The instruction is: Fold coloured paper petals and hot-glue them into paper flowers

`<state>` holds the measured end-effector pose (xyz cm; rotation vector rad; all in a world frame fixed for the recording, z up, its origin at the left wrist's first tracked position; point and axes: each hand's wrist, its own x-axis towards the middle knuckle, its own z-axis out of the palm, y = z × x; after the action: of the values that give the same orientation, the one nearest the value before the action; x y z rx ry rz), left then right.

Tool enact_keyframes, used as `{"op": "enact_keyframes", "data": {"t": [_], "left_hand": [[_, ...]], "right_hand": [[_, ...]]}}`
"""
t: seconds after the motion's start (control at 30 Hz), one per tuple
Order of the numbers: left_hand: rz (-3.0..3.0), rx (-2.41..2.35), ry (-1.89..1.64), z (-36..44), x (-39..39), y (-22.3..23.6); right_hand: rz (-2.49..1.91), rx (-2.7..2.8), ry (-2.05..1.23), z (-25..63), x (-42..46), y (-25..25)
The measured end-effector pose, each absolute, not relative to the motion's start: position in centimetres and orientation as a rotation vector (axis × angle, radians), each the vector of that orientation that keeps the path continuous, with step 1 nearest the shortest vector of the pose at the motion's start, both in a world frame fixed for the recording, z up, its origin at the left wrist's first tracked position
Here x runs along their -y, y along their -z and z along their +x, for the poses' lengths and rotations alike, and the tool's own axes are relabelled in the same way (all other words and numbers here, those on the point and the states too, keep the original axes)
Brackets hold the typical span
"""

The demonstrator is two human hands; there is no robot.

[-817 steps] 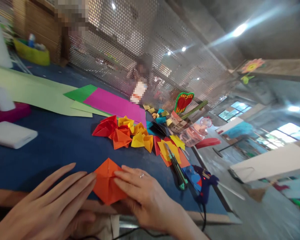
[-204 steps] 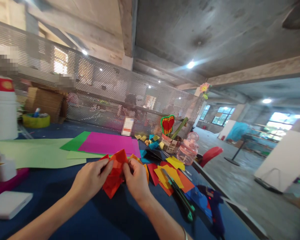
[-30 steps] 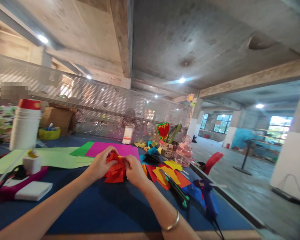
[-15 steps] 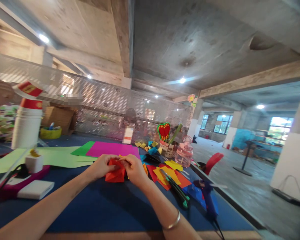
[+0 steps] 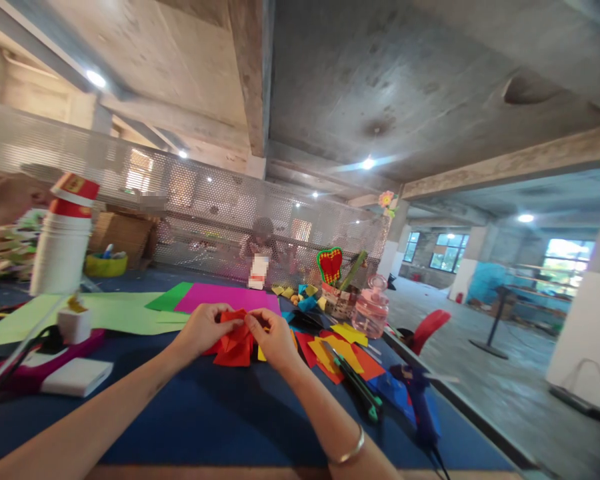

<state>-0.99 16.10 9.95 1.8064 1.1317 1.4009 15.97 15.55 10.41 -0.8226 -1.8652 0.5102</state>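
A piece of folded red paper (image 5: 233, 345) is held up just above the blue table. My left hand (image 5: 203, 331) pinches its left side between thumb and fingers. On its upper right edge my right hand (image 5: 274, 339) has thumb and fingertips closed; a bracelet circles that wrist. Behind my hands lie a magenta sheet (image 5: 225, 293), a green sheet (image 5: 167, 296) and pale green sheets (image 5: 125, 313). Yellow and orange paper pieces (image 5: 357, 360) are spread right of my right hand, with a green utility knife (image 5: 357, 387) resting across them.
A blue glue gun (image 5: 420, 407) stands near the table's right edge. Farther back are a pink glass jar (image 5: 371, 312) and a small basket (image 5: 339, 303). To the left are stacked paper cups (image 5: 63, 253), a power strip (image 5: 75, 347) and a white block (image 5: 77, 377). Another person's hand (image 5: 13, 200) shows at far left.
My fingers have shifted on the red paper, which now stands more upright between them. At far left, the other person's hand is still near the top cup. The view has moved slightly.
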Motion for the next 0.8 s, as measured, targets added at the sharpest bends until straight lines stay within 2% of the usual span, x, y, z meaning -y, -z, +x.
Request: {"op": "enact_keyframes", "data": {"t": [0.27, 0.4, 0.63, 0.8], "left_hand": [[1.599, -1.035, -1.420, -0.2, -15.4, -9.6], [1.554, -1.025, -1.394, 0.0, -15.1, -9.5], [1.569, -1.006, -1.455, 0.3, -15.2, -9.6], [1.551, -0.988, -1.519, 0.6, -15.0, -9.8]], "right_hand": [[-0.927, 1.882, -0.055, 15.8, -14.5, -10.6], [-0.987, 1.925, 0.066, 15.9, -14.3, -10.9], [-1.098, 1.811, -0.228, 15.6, -14.0, -11.1], [-1.113, 1.844, -0.305, 15.2, -14.2, -10.6]]}}
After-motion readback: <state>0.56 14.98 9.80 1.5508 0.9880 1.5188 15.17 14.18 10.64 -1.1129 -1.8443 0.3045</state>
